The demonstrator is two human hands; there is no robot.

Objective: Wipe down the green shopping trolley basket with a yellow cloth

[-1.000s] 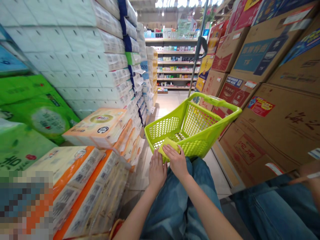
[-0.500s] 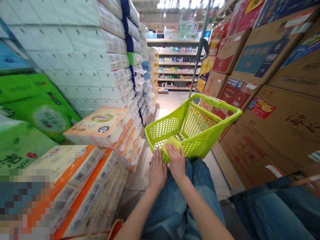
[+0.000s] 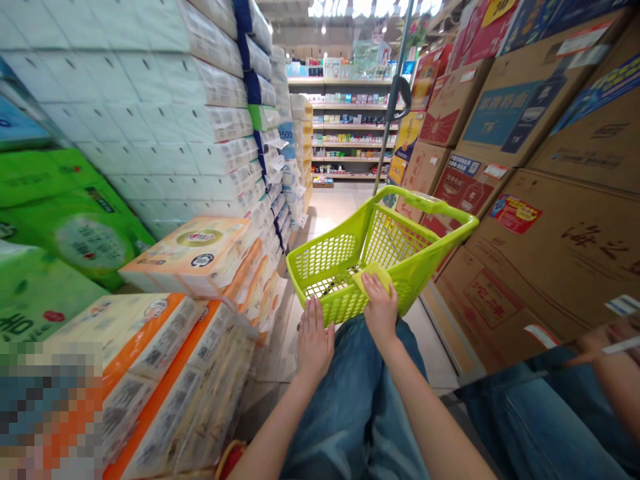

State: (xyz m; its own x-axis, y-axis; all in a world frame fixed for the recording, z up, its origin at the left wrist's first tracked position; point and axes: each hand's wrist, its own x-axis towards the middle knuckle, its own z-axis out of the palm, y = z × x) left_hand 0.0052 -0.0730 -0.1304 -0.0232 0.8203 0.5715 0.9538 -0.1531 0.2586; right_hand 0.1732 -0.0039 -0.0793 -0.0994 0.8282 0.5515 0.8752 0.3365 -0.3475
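Observation:
A lime-green plastic shopping basket (image 3: 345, 303) with perforated sides stands on the floor just in front of my knees. My left hand (image 3: 315, 337) lies flat against the basket's near left corner, fingers stretched out together. With my right hand (image 3: 381, 310) I press a yellow cleaning cloth (image 3: 377, 272) over the near rim, right of the left hand. My fingers lie across the cloth, and the thumb is partly hidden. The basket's long grey pull handle (image 3: 391, 107) leans upright at its far side.
Packs of tissues (image 3: 200, 247) are stacked high along the left. Cardboard cartons (image 3: 565, 247) form a wall on the right. Another person's denim-clad leg (image 3: 540, 407) and hand are at the lower right. Stocked shelves (image 3: 350, 127) stand at the aisle's far end.
My right hand has slid the yellow cloth rightward along the basket's near rim. My left hand stays at the near left corner.

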